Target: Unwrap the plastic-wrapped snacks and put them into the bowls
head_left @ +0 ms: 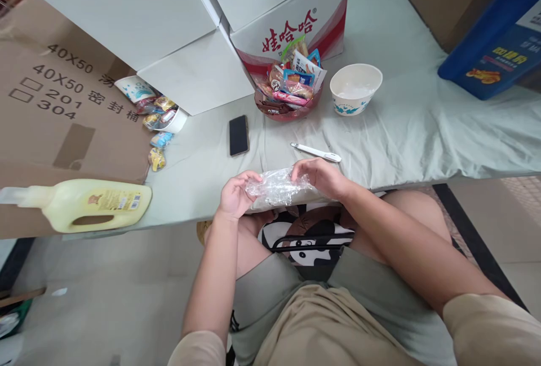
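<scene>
Both hands hold a crumpled clear plastic bag (276,187) at the table's near edge. My left hand (236,194) pinches its left end with fingers closed. My right hand (323,177) grips its right end from above, fingers curled. A white pen-like tool (316,152) lies on the cloth just beyond my right hand. Further back stand a red bowl of wrapped snacks (289,93) and a white paper bowl (355,89).
A black phone (239,135) lies left of centre. A tipped paper cup with spilled sweets (158,115) sits near a flat cardboard sheet (63,107). A yellow detergent bottle (84,204) lies at the left edge. White cartons (291,11) stand behind; a blue box (494,45) is at right.
</scene>
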Demonstrator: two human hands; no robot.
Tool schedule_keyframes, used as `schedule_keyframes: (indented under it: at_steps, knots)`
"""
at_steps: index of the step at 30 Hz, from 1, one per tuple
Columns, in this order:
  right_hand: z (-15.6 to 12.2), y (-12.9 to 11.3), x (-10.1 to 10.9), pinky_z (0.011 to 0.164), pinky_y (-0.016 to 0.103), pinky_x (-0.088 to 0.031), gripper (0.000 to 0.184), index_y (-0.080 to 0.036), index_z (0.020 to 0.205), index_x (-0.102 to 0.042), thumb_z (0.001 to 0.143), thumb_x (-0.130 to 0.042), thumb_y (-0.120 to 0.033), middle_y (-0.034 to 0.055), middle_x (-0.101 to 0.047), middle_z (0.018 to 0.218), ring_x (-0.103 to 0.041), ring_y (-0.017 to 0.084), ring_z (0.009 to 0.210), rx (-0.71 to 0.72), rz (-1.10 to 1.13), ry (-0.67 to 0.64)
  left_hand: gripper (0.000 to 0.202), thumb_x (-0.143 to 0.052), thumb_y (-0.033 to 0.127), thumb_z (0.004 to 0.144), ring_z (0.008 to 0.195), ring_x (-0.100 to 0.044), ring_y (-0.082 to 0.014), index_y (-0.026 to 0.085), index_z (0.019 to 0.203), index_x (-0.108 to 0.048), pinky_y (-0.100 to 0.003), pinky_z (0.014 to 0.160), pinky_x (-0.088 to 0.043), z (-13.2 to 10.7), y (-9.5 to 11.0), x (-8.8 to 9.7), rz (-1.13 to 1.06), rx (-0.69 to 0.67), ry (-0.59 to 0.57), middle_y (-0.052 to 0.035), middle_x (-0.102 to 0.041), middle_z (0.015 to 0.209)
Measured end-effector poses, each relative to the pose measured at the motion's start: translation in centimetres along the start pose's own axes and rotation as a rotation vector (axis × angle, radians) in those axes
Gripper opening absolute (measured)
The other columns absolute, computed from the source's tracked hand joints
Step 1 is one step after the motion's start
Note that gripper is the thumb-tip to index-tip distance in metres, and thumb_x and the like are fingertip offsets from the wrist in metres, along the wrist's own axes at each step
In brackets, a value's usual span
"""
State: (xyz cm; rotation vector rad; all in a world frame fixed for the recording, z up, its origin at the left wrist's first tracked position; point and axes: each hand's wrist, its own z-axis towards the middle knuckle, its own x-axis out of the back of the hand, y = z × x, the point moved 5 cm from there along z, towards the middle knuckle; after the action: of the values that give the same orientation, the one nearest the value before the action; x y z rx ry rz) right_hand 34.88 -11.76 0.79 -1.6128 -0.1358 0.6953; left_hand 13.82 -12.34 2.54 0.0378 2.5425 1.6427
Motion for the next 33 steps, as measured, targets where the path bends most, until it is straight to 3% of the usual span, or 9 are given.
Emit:
schedule_keyframes:
  at_steps: [4,8,13,17,19,22,26,30,33]
  knots:
    - [0.2,0.5,0.5,0.062,0.027,-0.04,0.026,-0.021,0.092,-0.052,0.075,-0.064,-0.037,-0.0041,-0.053,0.071,-0.049,0.012,0.063,-0.007,-0.174,0.102,0.027,-0.073,0.037,0.065,0.057,-0.053,-0.0106,0.018,0.083,-0.064,-0.022,0.052,-0.043,0.3,-0.1,-0.2,0.245,-0.046,0.009,-0.0006,-0.061,0.07]
    - [0.5,1.1,1.4,0.059,0.025,-0.037,0.055,-0.023,0.116,-0.043,0.067,-0.067,-0.028,-0.0064,-0.055,0.075,-0.047,0.011,0.059,-0.049,-0.182,0.276,0.043,-0.076,0.026,0.065,0.084,-0.065,-0.014,0.021,0.105,-0.06,-0.027,0.08,-0.053,1.0,0.0,-0.1,0.339,-0.183,0.078,-0.0045,-0.068,0.103]
    - [0.0,0.0,2.3,0.067,0.028,-0.04,0.016,-0.021,0.084,-0.052,0.076,-0.059,-0.032,-0.0012,-0.056,0.074,-0.051,0.014,0.067,0.065,-0.359,0.44,0.028,-0.071,0.032,0.074,0.086,-0.066,-0.0153,0.02,0.095,-0.057,-0.03,0.085,-0.052,1.4,0.3,0.4,0.359,-0.343,0.321,-0.0041,-0.064,0.095]
    - [-0.4,-1.3,0.7,0.08,0.032,-0.042,0.009,-0.021,0.079,-0.05,0.078,-0.055,-0.028,0.0025,-0.062,0.085,-0.055,0.018,0.082,0.333,-0.542,0.274,0.05,-0.076,0.05,0.074,0.107,-0.066,-0.0239,0.021,0.111,-0.057,-0.038,0.095,-0.052,1.8,-0.6,-2.8,0.365,-0.316,0.006,-0.0099,-0.068,0.111]
    - [-0.5,-1.1,-0.3,0.073,0.029,-0.042,0.011,-0.021,0.08,-0.047,0.081,-0.054,-0.03,0.0014,-0.06,0.082,-0.052,0.016,0.075,0.339,-0.483,0.113,0.068,-0.08,0.055,0.07,0.118,-0.063,-0.0276,0.022,0.123,-0.054,-0.04,0.1,-0.05,1.8,-0.9,-4.7,0.354,-0.311,-0.155,-0.0116,-0.066,0.122]
    - [-0.5,-1.1,-0.9,0.063,0.026,-0.039,0.017,-0.021,0.08,-0.045,0.087,-0.053,-0.035,-0.0016,-0.052,0.073,-0.045,0.013,0.065,0.291,-0.336,0.001,0.067,-0.077,0.062,0.072,0.105,-0.066,-0.0266,0.019,0.119,-0.06,-0.037,0.092,-0.052,1.8,-0.7,-6.3,0.386,-0.312,-0.218,-0.0099,-0.069,0.111]
    - [-0.7,-2.3,0.4,0.07,0.028,-0.045,0.017,-0.019,0.089,-0.056,0.089,-0.053,-0.036,0.0019,-0.061,0.082,-0.055,0.015,0.073,0.293,-0.291,0.136,0.056,-0.065,0.068,0.08,0.09,-0.065,-0.021,0.016,0.099,-0.069,-0.031,0.078,-0.052,2.3,0.9,-6.5,0.483,-0.401,-0.096,-0.0097,-0.067,0.105]
    - [-0.7,-2.7,2.9,0.067,0.027,-0.043,0.014,-0.019,0.09,-0.059,0.088,-0.051,-0.031,0.0011,-0.064,0.08,-0.059,0.013,0.068,0.172,-0.335,0.445,0.044,-0.066,0.061,0.082,0.074,-0.058,-0.0143,0.018,0.092,-0.064,-0.026,0.068,-0.047,4.3,3.6,-5.1,0.525,-0.526,0.225,-0.0042,-0.063,0.09]
    - [-0.2,-3.1,3.5,0.065,0.025,-0.04,0.012,-0.019,0.086,-0.058,0.087,-0.049,-0.027,-0.001,-0.062,0.073,-0.056,0.012,0.064,0.12,-0.367,0.466,0.036,-0.073,0.05,0.08,0.061,-0.048,-0.0108,0.021,0.093,-0.054,-0.023,0.059,-0.041,6.8,6.3,-5.4,0.526,-0.603,0.35,0.0032,-0.053,0.073]
